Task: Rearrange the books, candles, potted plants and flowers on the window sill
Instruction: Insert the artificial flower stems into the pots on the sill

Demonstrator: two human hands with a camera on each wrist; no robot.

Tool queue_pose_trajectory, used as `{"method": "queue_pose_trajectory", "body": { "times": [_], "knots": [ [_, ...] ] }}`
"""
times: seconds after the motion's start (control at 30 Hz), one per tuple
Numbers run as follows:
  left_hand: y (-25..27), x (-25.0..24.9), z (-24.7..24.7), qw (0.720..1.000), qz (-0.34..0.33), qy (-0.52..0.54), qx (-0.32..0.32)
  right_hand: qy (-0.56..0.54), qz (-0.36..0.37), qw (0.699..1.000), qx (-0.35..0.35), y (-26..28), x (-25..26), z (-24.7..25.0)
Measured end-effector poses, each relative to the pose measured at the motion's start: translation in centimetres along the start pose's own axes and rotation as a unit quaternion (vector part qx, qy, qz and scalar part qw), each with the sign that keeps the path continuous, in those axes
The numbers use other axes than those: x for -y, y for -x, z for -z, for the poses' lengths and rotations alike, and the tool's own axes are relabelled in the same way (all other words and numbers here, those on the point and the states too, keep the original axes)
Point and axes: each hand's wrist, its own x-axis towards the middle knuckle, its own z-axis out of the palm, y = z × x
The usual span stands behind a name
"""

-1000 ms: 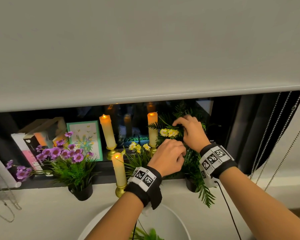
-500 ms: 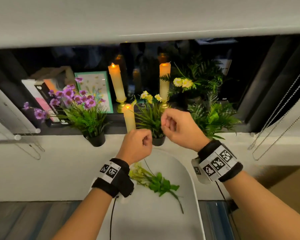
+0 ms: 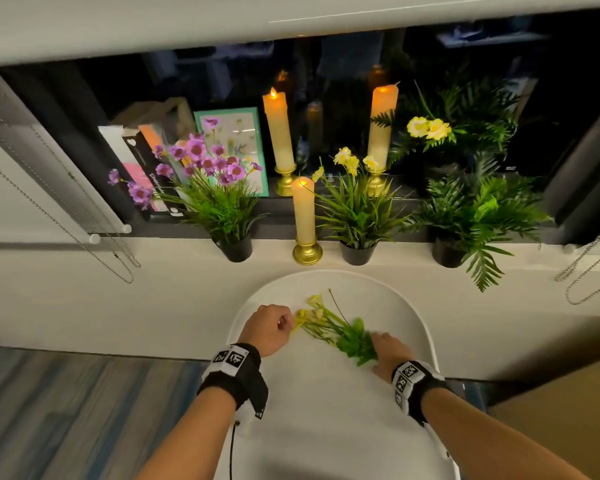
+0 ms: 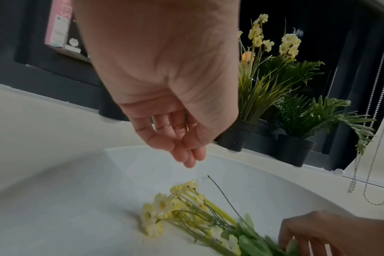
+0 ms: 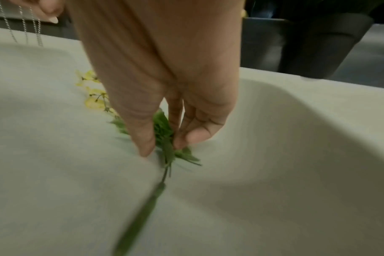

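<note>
Right hand [image 5: 164,124] pinched the flower sprig [image 3: 336,332] at its leafy base; left hand [image 3: 269,329] hovered loose, empty, beside the blooms. Light, floppy, probably best lifted by its stem.

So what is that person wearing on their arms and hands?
The left hand and the right hand are bare: no gloves, no sleeves showing on the forearms. Each wrist carries a black band, the left wrist band and the right wrist band, with white panels printed with square black-and-white code markings. A thin black cable hangs from the left one.
</note>
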Motion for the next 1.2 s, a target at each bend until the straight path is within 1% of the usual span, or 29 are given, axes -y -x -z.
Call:
{"method": "queue_pose_trajectory", "body": {
  "times": [0.13, 0.27, 0.4, 0.5, 0.57, 0.63, 0.7, 0.77, 0.83, 0.93, 1.0, 1.1, 1.17, 1.2],
  "knots": [
    [0.1, 0.9, 0.1, 1.0, -0.003, 0.001, 0.009, -0.03, -0.006, 1.0, -0.006, 0.1, 0.4, -0.6],
    [-0.1, 1.4, 0.2, 1.0, -0.008, 0.002, 0.026, -0.058, 0.008, 0.998, -0.028, 0.1, 1.1, 1.0],
    [-0.7, 1.1, 0.2, 0.999, -0.006, 0.006, 0.048, -0.113, 0.058, 0.989, -0.07, 0.3, 2.4, 3.6],
    [-1.0, -0.5, 0.2, 0.997, 0.004, 0.053, 0.06, -0.153, 0.113, 0.973, -0.129, 0.9, 3.3, 5.6],
    [-1.0, -2.2, 0.5, 0.994, 0.002, 0.086, 0.062, -0.177, 0.158, 0.959, -0.155, 1.5, 3.6, 7.1],
    [-0.9, -4.3, 1.1, 0.991, -0.033, 0.125, 0.033, -0.207, 0.193, 0.944, -0.173, 2.4, 3.7, 8.6],
    [-1.0, -6.3, 1.8, 0.981, -0.082, 0.174, -0.028, -0.237, 0.215, 0.927, -0.197, 3.5, 3.5, 10.1],
    [-1.3, -8.3, 2.4, 0.967, -0.125, 0.197, -0.098, -0.246, 0.235, 0.915, -0.214, 4.5, 3.2, 11.5],
    [-1.6, -10.8, 3.2, 0.953, -0.166, 0.212, -0.143, -0.242, 0.246, 0.908, -0.236, 5.5, 2.8, 13.2],
    [-1.5, -15.2, 4.5, 0.929, -0.24, 0.228, -0.164, -0.246, 0.259, 0.889, -0.287, 7.2, 2.0, 16.5],
    [-1.6, -18.0, 5.3, 0.918, -0.277, 0.229, -0.17, -0.247, 0.263, 0.88, -0.309, 8.1, 1.2, 18.5],
    [-2.6, -21.4, 6.3, 0.905, -0.308, 0.236, -0.176, -0.237, 0.209, 0.885, -0.343, 9.2, -0.9, 22.0],
    [-3.6, -23.1, 6.8, 0.895, -0.324, 0.249, -0.179, -0.245, 0.198, 0.871, -0.378, 10.1, -2.4, 24.6],
    [-4.1, -23.9, 7.0, 0.892, -0.325, 0.26, -0.176, -0.255, 0.198, 0.856, -0.404, 10.7, -3.1, 26.0]
  ]
}}
